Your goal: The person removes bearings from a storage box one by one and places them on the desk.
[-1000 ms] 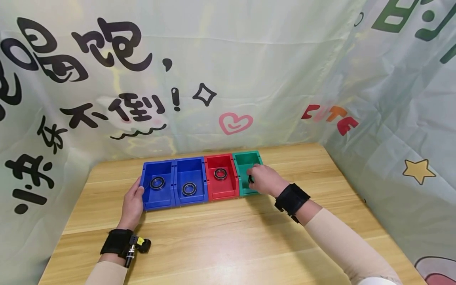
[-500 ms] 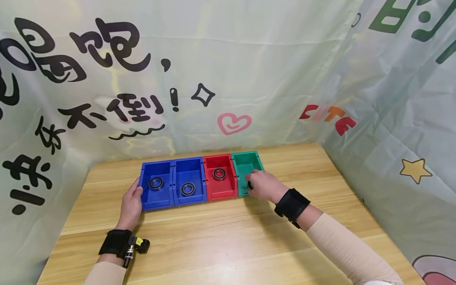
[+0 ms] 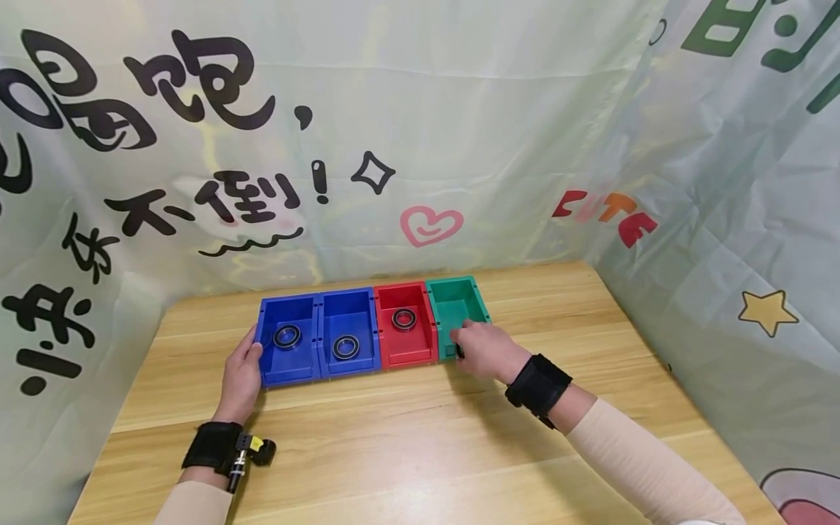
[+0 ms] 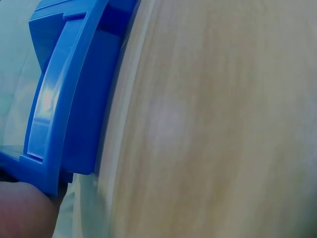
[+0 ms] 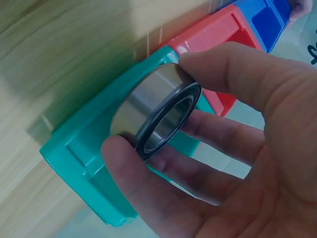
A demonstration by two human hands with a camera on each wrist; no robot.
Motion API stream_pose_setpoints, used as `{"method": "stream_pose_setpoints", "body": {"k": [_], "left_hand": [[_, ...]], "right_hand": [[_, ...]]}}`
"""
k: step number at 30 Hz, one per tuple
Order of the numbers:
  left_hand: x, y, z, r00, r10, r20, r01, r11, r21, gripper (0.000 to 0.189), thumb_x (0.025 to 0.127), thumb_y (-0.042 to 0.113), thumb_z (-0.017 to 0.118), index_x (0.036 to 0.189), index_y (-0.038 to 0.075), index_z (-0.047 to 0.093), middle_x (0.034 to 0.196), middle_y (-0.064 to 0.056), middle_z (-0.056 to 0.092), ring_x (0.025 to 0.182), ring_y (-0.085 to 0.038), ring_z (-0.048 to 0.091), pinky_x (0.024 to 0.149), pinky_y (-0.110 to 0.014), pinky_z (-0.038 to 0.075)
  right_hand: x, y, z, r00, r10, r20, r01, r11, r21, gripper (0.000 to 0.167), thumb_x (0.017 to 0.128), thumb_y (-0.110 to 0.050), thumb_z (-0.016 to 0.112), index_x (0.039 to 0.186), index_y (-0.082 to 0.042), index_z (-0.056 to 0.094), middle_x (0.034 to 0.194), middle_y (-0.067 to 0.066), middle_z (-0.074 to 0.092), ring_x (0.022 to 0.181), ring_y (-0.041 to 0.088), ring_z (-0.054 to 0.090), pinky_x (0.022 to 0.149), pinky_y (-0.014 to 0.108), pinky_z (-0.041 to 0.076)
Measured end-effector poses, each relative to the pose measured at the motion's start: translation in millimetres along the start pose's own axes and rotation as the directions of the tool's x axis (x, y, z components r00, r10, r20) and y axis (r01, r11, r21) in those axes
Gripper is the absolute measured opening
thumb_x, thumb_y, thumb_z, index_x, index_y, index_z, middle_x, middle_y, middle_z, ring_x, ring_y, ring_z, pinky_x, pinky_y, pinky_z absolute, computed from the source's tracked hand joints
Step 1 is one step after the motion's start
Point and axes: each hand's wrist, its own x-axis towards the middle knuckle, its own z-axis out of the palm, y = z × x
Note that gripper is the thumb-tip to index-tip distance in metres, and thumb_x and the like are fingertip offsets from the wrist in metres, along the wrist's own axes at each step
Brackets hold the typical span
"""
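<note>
My right hand (image 3: pixel 488 350) pinches a ball bearing (image 5: pixel 153 109), a steel ring with a dark seal, between thumb and fingertips. It is over the near end of the green bin (image 3: pixel 453 299); in the right wrist view the bearing overlaps that bin. My left hand (image 3: pixel 241 379) holds the left end of the outer blue bin (image 3: pixel 289 373), its thumb (image 4: pixel 27 208) at the rim corner. One bearing (image 3: pixel 286 337) lies in this bin, another bearing (image 3: pixel 345 348) in the second blue bin (image 3: pixel 348 310), and a third bearing (image 3: pixel 403 319) in the red bin (image 3: pixel 403 356).
The bins stand joined side by side in a row near the back of the wooden table (image 3: pixel 367 445). A printed cloth (image 3: pixel 512 131) hangs behind and along the sides. Black straps circle both wrists, the left strap (image 3: pixel 213 445) with a small camera attached.
My right hand has moved slightly toward the near edge of the green bin with the bearing. The left hand and the other bearings keep their places.
</note>
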Motion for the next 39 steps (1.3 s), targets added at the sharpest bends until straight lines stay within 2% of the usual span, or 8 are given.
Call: {"method": "stream_pose_setpoints", "body": {"k": [12,19,28,39], "left_hand": [[1.4,-0.8,-0.1,1.0,0.006,0.001,-0.006,1.0,-0.015,0.052,0.106,0.03,0.022,0.154,0.012,0.013,0.158,-0.009,0.015,0.144,-0.031,0.01,0.116,-0.052,0.012],[1.2,-2.1,-0.1,0.999,0.031,0.006,-0.031,0.999,-0.031,0.052,0.106,0.028,0.024,0.154,0.011,0.013,0.158,-0.01,0.016,0.144,-0.032,0.011,0.116,-0.051,0.013],[0.8,-3.7,-0.7,1.0,0.029,0.009,-0.029,0.999,-0.034,0.052,0.106,0.028,0.024,0.154,0.012,0.013,0.158,-0.01,0.016,0.144,-0.032,0.01,0.116,-0.051,0.013],[0.7,-2.1,-0.3,1.0,0.013,0.002,-0.013,0.999,-0.029,0.052,0.106,0.029,0.023,0.154,0.012,0.013,0.158,-0.009,0.016,0.144,-0.031,0.011,0.116,-0.051,0.013]], "right_hand": [[-7.1,-7,8,1.0,-0.004,0.008,0.004,0.999,-0.042,0.018,0.082,-0.018,0.073,0.095,-0.007,0.069,0.079,0.005,0.057,0.07,0.016,0.051,0.058,0.031,0.049],[-10.8,-12,15,0.999,0.007,0.04,-0.007,1.0,-0.02,0.018,0.081,-0.02,0.075,0.093,-0.008,0.067,0.075,0.002,0.052,0.068,0.015,0.047,0.055,0.028,0.044],[-16.9,-19,22,0.998,0.013,0.063,-0.013,1.0,0.004,0.029,0.079,-0.021,0.077,0.102,-0.007,0.069,0.083,0.004,0.056,0.072,0.015,0.049,0.059,0.029,0.047],[-26.1,-21,35,0.997,0.018,0.079,-0.02,0.999,0.026,0.018,0.079,-0.02,0.076,0.091,-0.01,0.068,0.076,0.0,0.05,0.067,0.014,0.045,0.052,0.026,0.041]]}}
